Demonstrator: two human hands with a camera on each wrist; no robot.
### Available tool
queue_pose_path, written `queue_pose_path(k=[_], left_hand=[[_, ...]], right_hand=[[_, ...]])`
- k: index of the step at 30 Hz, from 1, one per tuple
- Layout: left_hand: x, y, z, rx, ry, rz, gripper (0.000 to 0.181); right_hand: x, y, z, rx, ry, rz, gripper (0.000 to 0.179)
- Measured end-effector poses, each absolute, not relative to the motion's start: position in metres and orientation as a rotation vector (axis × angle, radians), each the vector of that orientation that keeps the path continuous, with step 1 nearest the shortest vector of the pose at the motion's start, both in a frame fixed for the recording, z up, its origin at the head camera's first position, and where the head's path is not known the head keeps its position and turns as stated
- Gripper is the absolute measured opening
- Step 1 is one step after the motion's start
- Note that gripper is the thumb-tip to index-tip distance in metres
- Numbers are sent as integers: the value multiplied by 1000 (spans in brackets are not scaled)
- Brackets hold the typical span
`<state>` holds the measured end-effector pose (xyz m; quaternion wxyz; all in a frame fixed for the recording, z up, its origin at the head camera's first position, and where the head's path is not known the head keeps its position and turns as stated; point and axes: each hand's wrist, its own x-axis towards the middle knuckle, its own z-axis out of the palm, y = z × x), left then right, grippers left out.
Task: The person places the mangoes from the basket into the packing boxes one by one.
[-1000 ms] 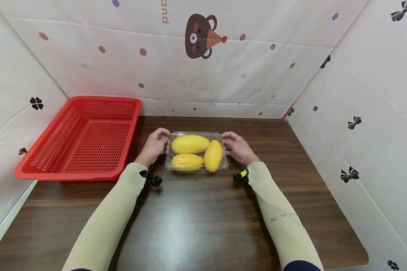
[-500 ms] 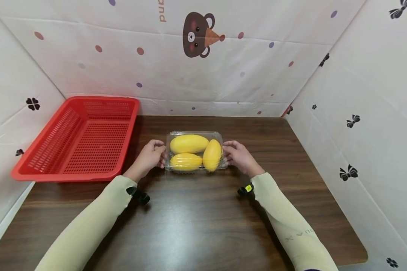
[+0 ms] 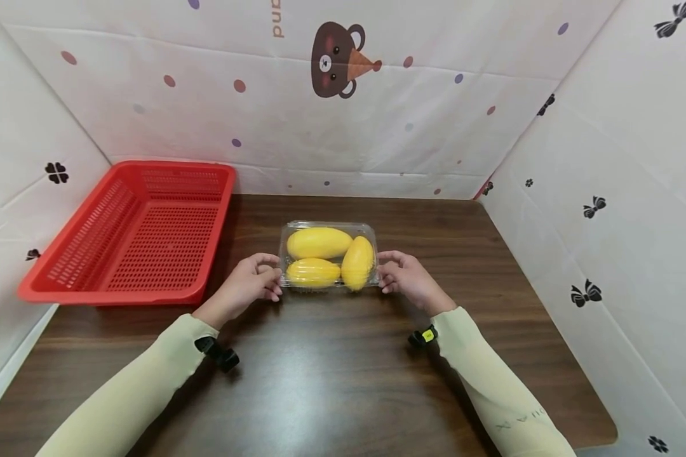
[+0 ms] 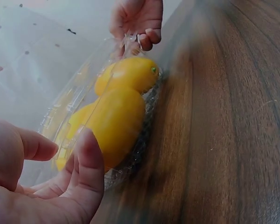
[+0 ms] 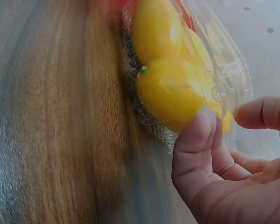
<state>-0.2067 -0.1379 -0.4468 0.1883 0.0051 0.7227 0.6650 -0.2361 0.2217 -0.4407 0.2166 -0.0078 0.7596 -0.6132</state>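
A clear plastic clamshell box [image 3: 331,224] lies on the table with three yellow mangoes inside: a long mango [image 3: 320,243] at the back, a smaller mango [image 3: 313,273] in front of it and an upright-lying mango [image 3: 358,263] at the right. The left hand [image 3: 244,287] pinches the box's left edge near the front corner. Opposite it, the right hand [image 3: 410,280] pinches the right edge between thumb and fingers. Both wrist views show the thumb and fingers at the transparent lid [image 5: 233,77], which covers the fruit.
A red perforated basket [image 3: 127,297] stands at the left, its inside holding nothing. The brown wooden table [image 3: 320,381] is bounded at the back and sides by white patterned sheeting [image 3: 423,146].
Both hands have slid toward the person along the sides of the box, from its rear half to its front corners. The box and basket stay in place.
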Motion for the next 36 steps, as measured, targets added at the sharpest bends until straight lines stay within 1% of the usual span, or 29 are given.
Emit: queue_pose_path(k=[7,12,23,36], left_hand=[[-207,-137,-448,-33,1936,1927,48],[-208,-136,-446,-67,1869,1950,52],[-210,-136,-445,-72,1856,1931,52],[-212,-135,-444,-84,1879,1935,51]], right_hand=[[-237,222,-443,-8,2051,-1691,49],[-237,223,-442,-23,2022,-1701,55],[-238,223,-438,-27,1953,-1713,67],[-239,223,-440,-17,1917,-1747,66]])
